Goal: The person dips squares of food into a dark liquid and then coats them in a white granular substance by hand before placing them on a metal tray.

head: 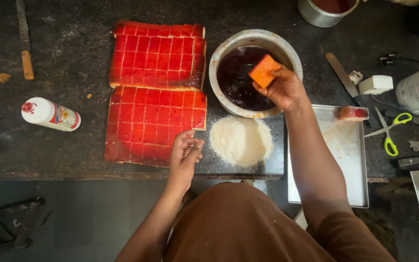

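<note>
My right hand (282, 90) is pinched shut on an orange square (264, 71), fingers under and beside it, holding it tilted just above the dark syrup in the bowl (226, 51). The square sits at the fingertips, on the far-left side of the hand, over the bowl's right half. My left hand (184, 155) rests at the near-right corner of the near red slab (146, 123), fingers loosely curled together and touching that corner; I cannot tell whether it grips anything. Just right of that hand lies a pile of white powder (241, 140), directly near of the bowl. A second scored slab (158, 60) lies beyond the first. Right of my forearm sits a metal tray (350, 165) with one red piece (353, 113) at its far edge, scissors (389, 131) beside it. A white bottle (50, 114) lies far left.
</note>
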